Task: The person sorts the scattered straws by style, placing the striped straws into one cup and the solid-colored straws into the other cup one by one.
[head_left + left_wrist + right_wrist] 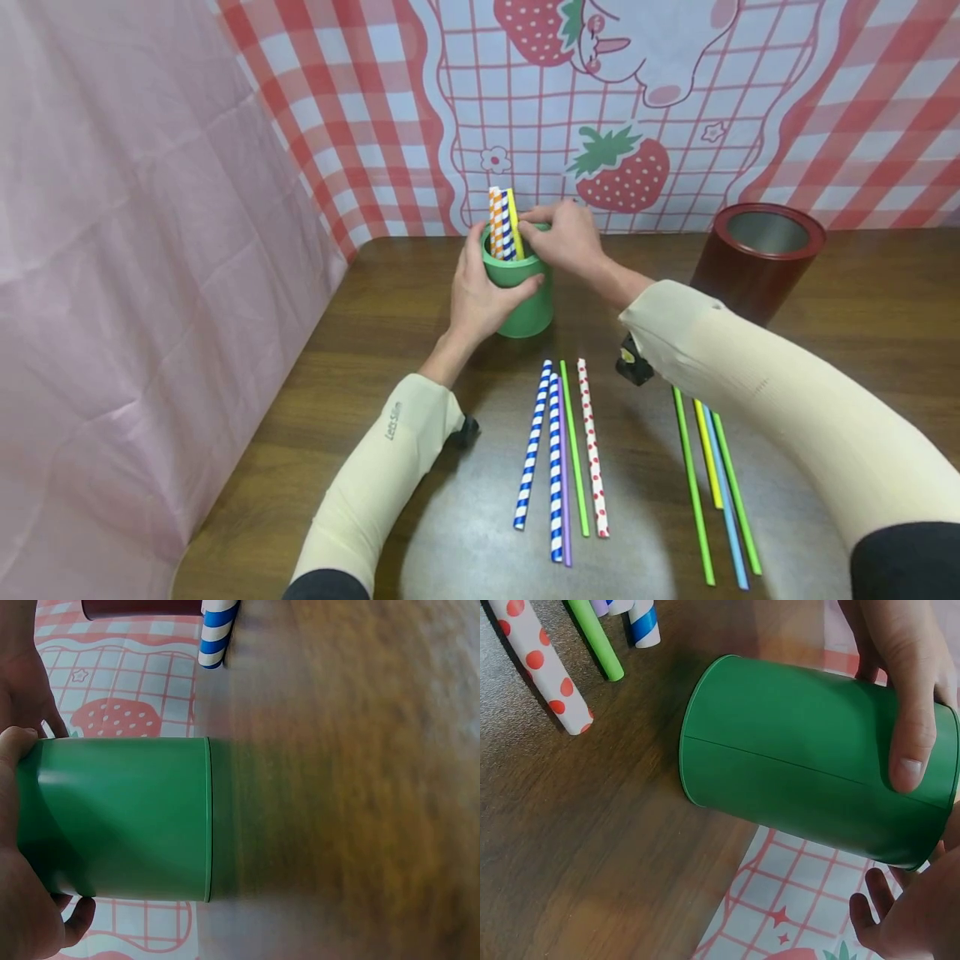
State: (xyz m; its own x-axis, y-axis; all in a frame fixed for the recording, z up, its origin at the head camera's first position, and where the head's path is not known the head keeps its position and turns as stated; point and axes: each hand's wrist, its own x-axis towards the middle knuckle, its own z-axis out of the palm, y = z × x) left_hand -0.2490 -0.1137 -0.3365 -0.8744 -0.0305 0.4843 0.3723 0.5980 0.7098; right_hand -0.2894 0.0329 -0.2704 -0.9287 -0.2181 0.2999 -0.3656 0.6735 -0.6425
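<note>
My left hand (480,292) grips a green can (531,312) from its left side, thumb across the front below the rim. Paper straws stand in the can: orange-and-white striped ones (495,218), a dark blue-and-white striped one (507,225) and a yellow one (513,217). Over the right rim, my right hand (566,237) pinches the yellow straw with thumb and forefinger. In the right wrist view the right hand's other fingers (877,892) curl loosely beside the can, whose upper end hides the pinch. The left thumb (911,750) lies along the can wall there.
Nearer on the wooden table (360,367) lie blue-striped straws (532,442), a purple (565,483), a green (574,450) and a red-dotted one (593,450). Several plain straws (723,492) lie right, under the forearm. A dark red can (738,271) stands back right. Patterned cloth (375,108) hangs behind.
</note>
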